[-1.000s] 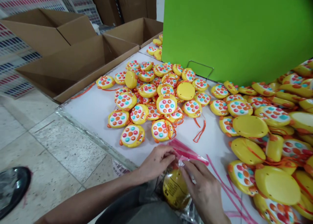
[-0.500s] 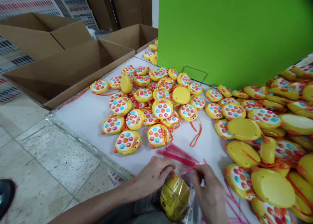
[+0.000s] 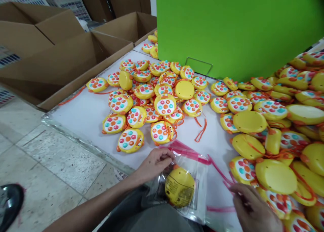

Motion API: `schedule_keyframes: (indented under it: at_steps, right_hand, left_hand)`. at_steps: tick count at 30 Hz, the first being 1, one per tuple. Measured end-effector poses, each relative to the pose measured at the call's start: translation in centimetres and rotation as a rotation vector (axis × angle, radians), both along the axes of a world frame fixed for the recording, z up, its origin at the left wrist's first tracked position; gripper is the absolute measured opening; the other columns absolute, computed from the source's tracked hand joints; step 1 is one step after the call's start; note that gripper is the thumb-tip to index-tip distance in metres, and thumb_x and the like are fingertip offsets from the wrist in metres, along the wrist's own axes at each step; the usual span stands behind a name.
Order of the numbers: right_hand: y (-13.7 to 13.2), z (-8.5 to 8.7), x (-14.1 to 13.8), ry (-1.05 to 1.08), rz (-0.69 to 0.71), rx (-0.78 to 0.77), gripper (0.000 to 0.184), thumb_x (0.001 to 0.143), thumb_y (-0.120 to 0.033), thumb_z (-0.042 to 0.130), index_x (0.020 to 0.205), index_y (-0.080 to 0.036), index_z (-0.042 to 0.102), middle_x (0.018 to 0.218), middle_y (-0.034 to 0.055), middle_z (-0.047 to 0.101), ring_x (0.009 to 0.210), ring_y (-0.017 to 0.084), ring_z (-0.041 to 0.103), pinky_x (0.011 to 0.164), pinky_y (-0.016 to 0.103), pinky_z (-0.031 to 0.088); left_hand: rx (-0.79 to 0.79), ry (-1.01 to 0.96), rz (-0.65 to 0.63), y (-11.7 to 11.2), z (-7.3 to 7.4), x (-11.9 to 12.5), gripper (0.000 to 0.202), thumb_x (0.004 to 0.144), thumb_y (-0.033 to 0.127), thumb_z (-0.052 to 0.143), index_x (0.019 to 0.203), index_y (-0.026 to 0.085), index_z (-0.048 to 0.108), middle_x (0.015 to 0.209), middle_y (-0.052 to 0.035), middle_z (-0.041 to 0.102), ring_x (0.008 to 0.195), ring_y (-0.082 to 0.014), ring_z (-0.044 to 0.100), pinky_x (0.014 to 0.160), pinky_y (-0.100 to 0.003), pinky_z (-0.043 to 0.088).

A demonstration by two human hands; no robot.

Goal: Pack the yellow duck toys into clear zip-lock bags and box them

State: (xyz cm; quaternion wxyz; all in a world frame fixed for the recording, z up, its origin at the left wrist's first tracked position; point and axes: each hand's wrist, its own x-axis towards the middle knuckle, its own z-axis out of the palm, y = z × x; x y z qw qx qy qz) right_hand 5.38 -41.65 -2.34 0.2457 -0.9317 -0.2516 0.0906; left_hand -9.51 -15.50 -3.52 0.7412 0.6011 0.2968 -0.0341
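My left hand (image 3: 155, 162) is closed on the top left corner of a clear plastic bag (image 3: 197, 178) with a pink zip strip. Inside the bag lies a yellow round toy (image 3: 179, 187), back side up with a printed label. The bag rests at the table's near edge, partly over my lap. My right hand (image 3: 253, 208) is off to the right of the bag, fingers curled at the ends of several pink strips (image 3: 222, 176) of other bags; what it pinches is unclear. A heap of yellow toys (image 3: 273, 137) lies just beyond it.
A second spread of the yellow toys (image 3: 152, 97) with coloured dots covers the white table (image 3: 83, 113). A green board (image 3: 238, 29) stands behind. Open cardboard boxes (image 3: 60, 59) sit at the left. A stone floor and a dark shoe (image 3: 10, 205) are at the lower left.
My right hand has left the bag's top and moved right to the pink strips by the toy heap. The bag now lies flatter, held only by my left hand.
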Motion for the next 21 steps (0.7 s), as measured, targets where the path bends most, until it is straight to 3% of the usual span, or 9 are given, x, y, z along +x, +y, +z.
schedule_keyframes:
  at_steps: [3, 5, 7, 10, 13, 18, 21]
  right_hand:
    - [5.3, -0.2, -1.9, 0.347, 0.063, 0.176, 0.031, 0.075, -0.045, 0.057, 0.09, -0.019, 0.066, 0.075, 0.0037, 0.068, 0.055, 0.015, 0.06, 0.053, 0.027, 0.049]
    - [7.1, -1.0, -2.4, 0.598, 0.047, 0.247, 0.039, 0.071, -0.047, 0.063, 0.095, -0.016, 0.065, 0.074, 0.0041, 0.068, 0.062, 0.018, 0.063, 0.058, 0.029, 0.05]
    - [7.8, -1.8, -2.3, 0.737, 0.046, 0.32, 0.035, 0.07, -0.046, 0.065, 0.087, -0.016, 0.064, 0.074, 0.0043, 0.068, 0.068, 0.02, 0.063, 0.062, 0.03, 0.05]
    - [7.4, -2.4, -1.7, 0.771, 0.149, 0.393, 0.024, 0.074, -0.041, 0.064, 0.074, -0.017, 0.061, 0.068, 0.0016, 0.063, 0.063, 0.016, 0.059, 0.057, 0.026, 0.047]
    - [6.5, -2.4, -1.2, 0.74, 0.257, 0.366, 0.018, 0.079, -0.035, 0.059, 0.074, -0.018, 0.059, 0.066, -0.0002, 0.058, 0.06, 0.013, 0.054, 0.054, 0.023, 0.043]
    - [5.8, -2.1, -1.1, 0.695, 0.339, 0.351, 0.017, 0.083, -0.032, 0.052, 0.075, -0.02, 0.06, 0.075, 0.0018, 0.061, 0.076, 0.018, 0.058, 0.07, 0.027, 0.046]
    - [6.0, -1.5, -1.4, 0.67, 0.425, 0.341, 0.021, 0.086, -0.028, 0.045, 0.073, -0.02, 0.059, 0.077, 0.0023, 0.06, 0.083, 0.019, 0.058, 0.077, 0.029, 0.044]
  left_hand:
    - [-0.036, -0.008, 0.026, -0.1, 0.1, 0.0, 0.017, 0.078, 0.028, 0.053, 0.083, 0.012, 0.058, 0.082, -0.0067, 0.067, 0.068, -0.0153, 0.061, 0.063, -0.026, 0.047]
    - [-0.049, -0.006, 0.033, -0.2, 0.1, 0.0, 0.018, 0.078, 0.028, 0.054, 0.084, 0.012, 0.057, 0.08, -0.0061, 0.066, 0.066, -0.0141, 0.06, 0.062, -0.025, 0.047]
    - [-0.071, -0.015, 0.025, -0.1, 0.1, -0.1, 0.018, 0.079, 0.029, 0.054, 0.084, 0.012, 0.055, 0.079, -0.0053, 0.065, 0.066, -0.0134, 0.06, 0.062, -0.025, 0.047]
    - [-0.134, -0.028, 0.02, 0.2, 0.0, -0.4, 0.013, 0.081, 0.027, 0.051, 0.086, 0.015, 0.051, 0.084, -0.0037, 0.065, 0.073, -0.0144, 0.061, 0.067, -0.027, 0.047]
    - [-0.161, -0.037, 0.011, 0.7, -0.1, -0.7, 0.007, 0.082, 0.023, 0.046, 0.086, 0.017, 0.048, 0.083, -0.0015, 0.064, 0.079, -0.0153, 0.061, 0.07, -0.027, 0.046]
    - [0.072, -0.03, -0.044, 1.1, -0.3, -1.0, 0.019, 0.074, 0.016, 0.039, 0.066, 0.014, 0.056, 0.066, -0.0005, 0.058, 0.065, -0.0124, 0.052, 0.06, -0.022, 0.038]
    - [0.102, -0.029, -0.045, 0.6, -0.2, -1.0, 0.016, 0.071, 0.02, 0.043, 0.057, 0.014, 0.049, 0.056, 0.0013, 0.05, 0.058, -0.011, 0.046, 0.053, -0.021, 0.033]
